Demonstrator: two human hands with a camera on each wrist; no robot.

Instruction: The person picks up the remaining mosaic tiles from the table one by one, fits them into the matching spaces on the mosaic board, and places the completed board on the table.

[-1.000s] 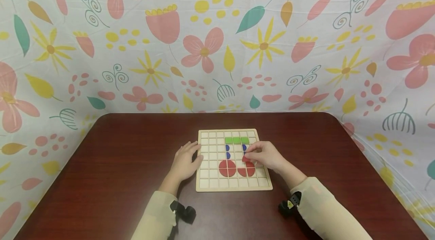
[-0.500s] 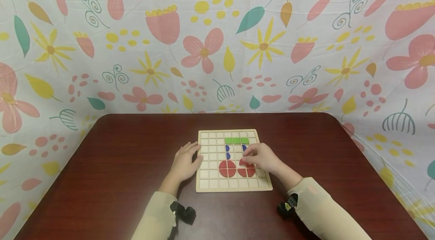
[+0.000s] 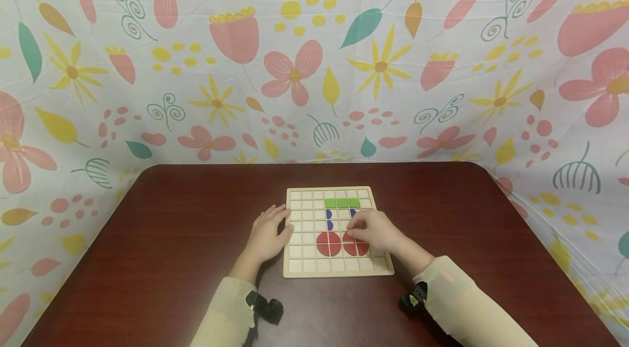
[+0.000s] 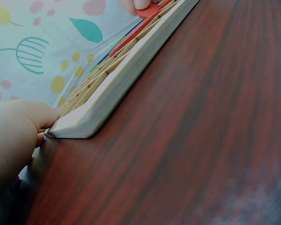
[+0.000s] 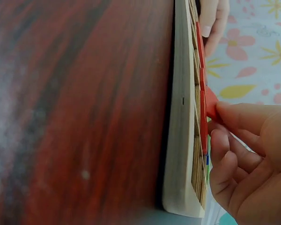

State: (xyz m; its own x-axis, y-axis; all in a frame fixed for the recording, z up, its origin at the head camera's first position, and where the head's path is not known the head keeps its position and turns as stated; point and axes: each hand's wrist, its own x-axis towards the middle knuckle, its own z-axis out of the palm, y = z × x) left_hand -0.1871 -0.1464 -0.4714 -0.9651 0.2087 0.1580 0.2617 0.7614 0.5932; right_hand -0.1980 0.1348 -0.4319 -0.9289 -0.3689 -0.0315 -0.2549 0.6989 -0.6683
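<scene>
A pale wooden grid board [image 3: 308, 251] lies on the table, a full red circle [image 3: 324, 249] of tiles in its lower part. My right hand [image 3: 375, 231] pinches a red quarter-circle tile [image 5: 210, 101] between thumb and fingertips, at the upper left of a second red circle [image 3: 356, 250]. In the right wrist view this tile stands tilted over the board, with its lower edge at the flat red tiles. My left hand [image 3: 267, 233] rests at the board's left edge, fingers extended, thumb touching the rim; the left wrist view shows it at the board's corner.
Three green square tiles [image 3: 342, 203] form a row near the board's top. Below them are blue half-circle tiles [image 3: 329, 215], some hidden behind my right hand. The dark red-brown table [image 3: 196, 227] ends at a flower-patterned cloth [image 3: 295, 118]. Each wrist carries a black camera [image 3: 270, 310].
My right hand has moved slightly left and down with the red quarter-circle tile, to the gap at the second circle's upper left. My left hand stays in place.
</scene>
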